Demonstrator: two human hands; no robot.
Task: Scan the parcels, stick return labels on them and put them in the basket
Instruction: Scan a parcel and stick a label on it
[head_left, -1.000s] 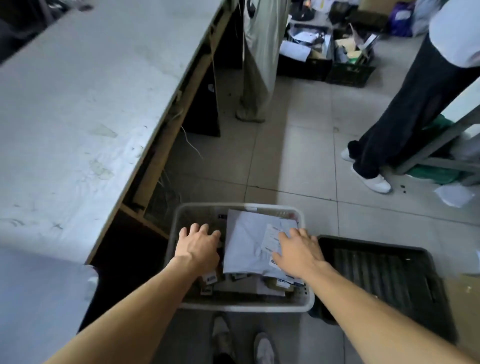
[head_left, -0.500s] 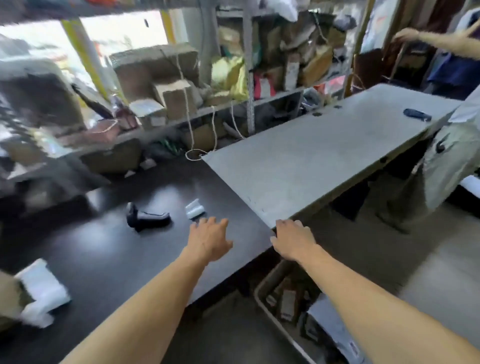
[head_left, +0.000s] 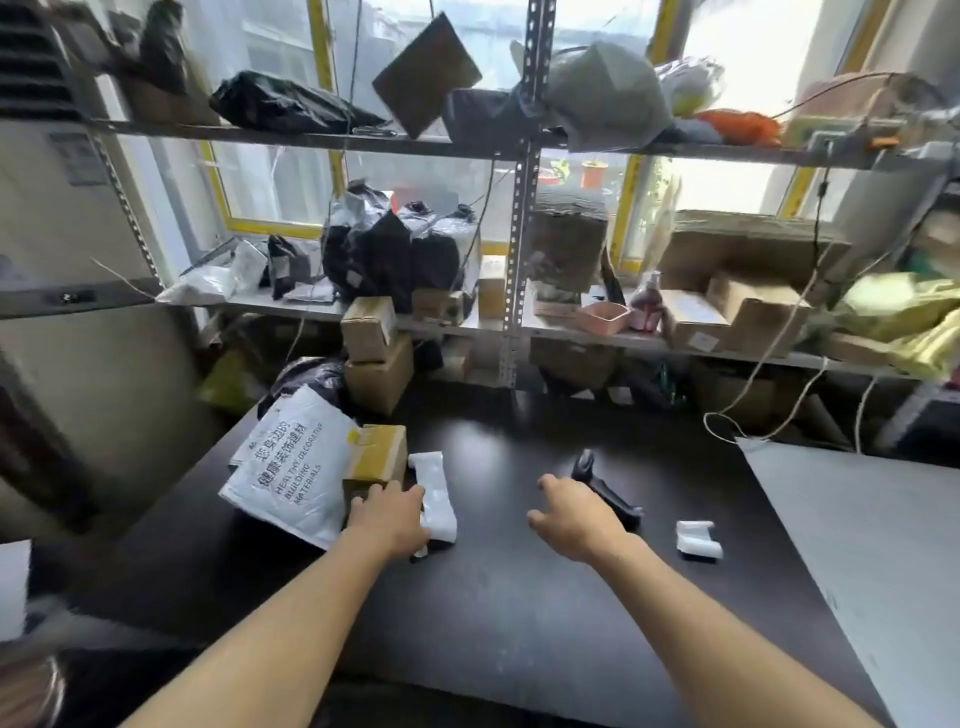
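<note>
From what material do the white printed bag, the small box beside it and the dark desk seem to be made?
White printed bag: apparently thin plastic film, slightly glossy, with creases and printed text.
Small box: looks like brown corrugated cardboard, matte, with yellowish tape across the top.
Dark desk: smooth black surface, likely laminate or painted board; it reflects the window light softly.

Strong daylight enters through the windows (head_left: 727, 176) behind the shelves and is overexposed there. The black table (head_left: 493, 597) shows soft glare. Edges are blurred and bent (wide-angle lens).
</note>
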